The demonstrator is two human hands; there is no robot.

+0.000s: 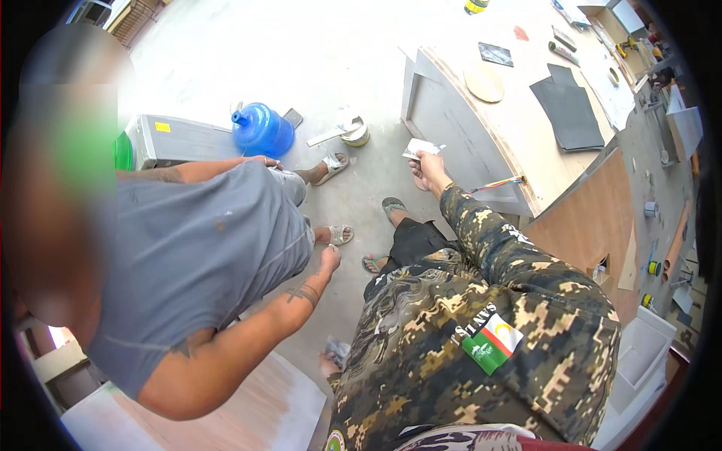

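My right hand (430, 171), out of a camouflage sleeve, is held forward beside the grey cabinet-like workbench (466, 120). It pinches a small, folded white sheet (423, 149), perhaps paper or sandpaper; I cannot tell which. Low in the picture, my left hand (329, 365) shows only in part beside my shirt. Its fingers are around a crumpled grey-white piece (338, 351), maybe plastic or cloth. A co-worker in a grey T-shirt (203, 240) stands at the left, facing me. One of that person's hands (329, 259) hangs curled between us.
Black sheets (568, 109), a round wooden disc (483, 83) and a dark tile-like piece (495, 54) lie on the bench top. A blue water jug (262, 129) and an open can (356, 134) with a flat blade stand on the floor. A pale panel (226, 406) lies lower left.
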